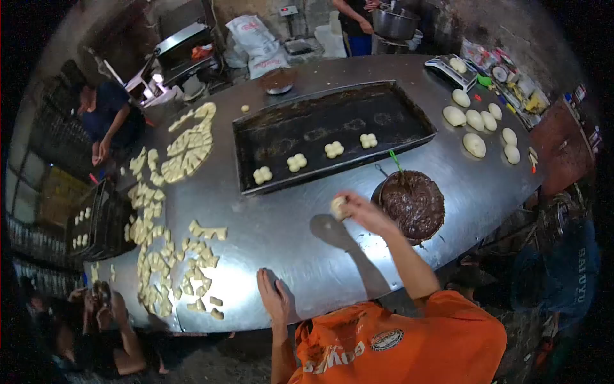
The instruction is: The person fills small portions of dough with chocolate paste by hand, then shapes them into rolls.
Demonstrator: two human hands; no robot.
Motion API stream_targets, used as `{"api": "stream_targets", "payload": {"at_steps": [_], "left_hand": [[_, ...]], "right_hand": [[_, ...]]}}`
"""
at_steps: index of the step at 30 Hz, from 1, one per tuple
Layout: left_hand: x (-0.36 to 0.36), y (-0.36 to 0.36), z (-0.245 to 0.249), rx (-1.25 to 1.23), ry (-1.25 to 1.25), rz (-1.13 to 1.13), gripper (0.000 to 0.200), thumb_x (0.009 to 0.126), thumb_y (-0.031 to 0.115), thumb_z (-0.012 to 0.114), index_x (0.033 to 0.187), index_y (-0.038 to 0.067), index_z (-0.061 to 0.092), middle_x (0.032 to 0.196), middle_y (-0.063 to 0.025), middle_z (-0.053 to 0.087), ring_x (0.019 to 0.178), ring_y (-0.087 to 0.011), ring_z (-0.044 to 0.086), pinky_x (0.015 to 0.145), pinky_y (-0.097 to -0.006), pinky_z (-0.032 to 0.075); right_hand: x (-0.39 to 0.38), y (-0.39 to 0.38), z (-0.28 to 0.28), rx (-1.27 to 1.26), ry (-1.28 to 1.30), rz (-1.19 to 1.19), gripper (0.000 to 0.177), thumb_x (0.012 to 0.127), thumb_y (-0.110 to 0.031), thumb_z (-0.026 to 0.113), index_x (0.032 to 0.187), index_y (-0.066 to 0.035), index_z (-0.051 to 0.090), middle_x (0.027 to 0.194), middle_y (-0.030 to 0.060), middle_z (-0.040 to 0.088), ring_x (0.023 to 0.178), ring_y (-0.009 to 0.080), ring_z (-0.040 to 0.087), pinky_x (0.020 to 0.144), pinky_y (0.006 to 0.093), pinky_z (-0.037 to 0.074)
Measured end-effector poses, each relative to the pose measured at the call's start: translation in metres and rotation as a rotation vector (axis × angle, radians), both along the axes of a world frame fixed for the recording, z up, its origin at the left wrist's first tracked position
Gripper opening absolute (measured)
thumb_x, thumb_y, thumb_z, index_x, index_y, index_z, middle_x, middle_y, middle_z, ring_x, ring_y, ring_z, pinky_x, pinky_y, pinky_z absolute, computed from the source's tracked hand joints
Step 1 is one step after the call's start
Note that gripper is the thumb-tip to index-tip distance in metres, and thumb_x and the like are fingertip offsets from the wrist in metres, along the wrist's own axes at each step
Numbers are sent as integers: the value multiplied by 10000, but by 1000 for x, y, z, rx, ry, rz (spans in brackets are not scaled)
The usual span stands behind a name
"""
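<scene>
My right hand [366,212] is raised over the metal table [275,224], its fingers closed on a small pale piece of dough [338,208]. Just beyond that hand stands a round pot of dark brown filling [416,208] with a green-handled utensil [396,160] in it. My left hand [273,296] rests near the table's front edge, fingers stretched out, holding nothing. Farther back lies a large black baking tray [377,141]. Along its near side sit several clover-shaped dough pieces [297,162].
Many cut dough pieces [153,265] cover the table's left side. Large dough balls [474,146] and a scale [453,72] are at the right. A brown bowl [278,80] stands behind the tray. Other people are at the left [105,121], lower left [102,320] and back [355,25].
</scene>
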State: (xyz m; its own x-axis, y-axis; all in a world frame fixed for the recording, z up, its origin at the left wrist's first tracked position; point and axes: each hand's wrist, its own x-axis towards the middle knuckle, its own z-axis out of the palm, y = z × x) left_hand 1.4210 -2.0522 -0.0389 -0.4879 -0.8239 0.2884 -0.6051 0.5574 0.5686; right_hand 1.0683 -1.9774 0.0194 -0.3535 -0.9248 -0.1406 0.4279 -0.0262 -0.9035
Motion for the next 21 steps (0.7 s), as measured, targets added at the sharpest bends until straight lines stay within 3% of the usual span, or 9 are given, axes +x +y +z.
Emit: {"api": "stream_targets", "payload": {"at_steps": [2,6,7,9,11,14,17,20,21], "left_hand": [[-5,2,1,-6,-21,25,439,986,98,502,1367,-111,431,1431,-287,437,1334,-445,415,1131,-468,340],[-13,3,4,35,-101,75,452,989,132,515,1379,-83,438,1430,-275,435,1326,-432,425,1122,-471,352],[-15,4,7,47,-117,92,452,994,144,511,1386,-71,442,1437,-270,430,1328,-429,425,1118,-474,358],[-11,3,-6,29,-146,97,457,1000,171,504,1391,-59,445,1445,-263,424,1331,-425,423,1111,-481,367],[-7,-2,-16,15,-174,105,462,1007,197,497,1396,-47,448,1452,-257,418,1335,-422,422,1104,-489,376],[-2,-5,-21,11,-228,99,493,1020,292,464,1393,-30,459,1454,-248,421,1335,-428,420,1087,-515,395],[-5,-3,-19,10,-199,100,488,1021,293,455,1385,-31,466,1450,-250,427,1328,-430,427,1087,-510,391],[1,-5,-31,-45,-174,99,477,1007,275,471,1365,-39,482,1431,-252,449,1311,-430,445,1078,-493,390],[-2,-5,-24,-56,-166,84,470,995,257,480,1355,-45,486,1417,-262,458,1296,-439,454,1068,-483,401]], "right_hand": [[-59,14,46,103,306,-259,377,890,-97,666,1250,-65,559,1110,62,616,1039,161,591,866,309,510],[-220,27,41,219,968,-508,385,800,-143,732,1167,-111,621,1049,48,650,972,178,612,853,335,497],[-265,27,23,236,1077,-527,406,774,-179,748,1154,-103,627,1042,84,649,946,223,642,828,351,512],[-321,26,20,487,1301,-391,464,749,-218,757,1179,-121,613,1140,147,602,1102,339,583,932,450,476],[-367,18,2,754,1318,-161,488,743,-233,763,1195,-137,608,1211,152,565,1194,362,509,984,473,447],[-400,10,-32,877,1444,8,491,749,-257,766,1199,-139,607,1240,149,548,1202,378,485,997,483,448],[-390,11,-54,893,1526,-21,448,691,-223,777,1102,-137,619,1126,194,559,1148,405,509,971,492,446],[-397,3,-38,953,1461,157,509,715,-301,765,1169,-162,580,1246,194,521,1218,417,481,1035,503,410],[-407,3,-47,1011,1502,218,601,739,-342,751,1288,-196,554,1344,186,499,1246,419,483,1038,492,418]]}}
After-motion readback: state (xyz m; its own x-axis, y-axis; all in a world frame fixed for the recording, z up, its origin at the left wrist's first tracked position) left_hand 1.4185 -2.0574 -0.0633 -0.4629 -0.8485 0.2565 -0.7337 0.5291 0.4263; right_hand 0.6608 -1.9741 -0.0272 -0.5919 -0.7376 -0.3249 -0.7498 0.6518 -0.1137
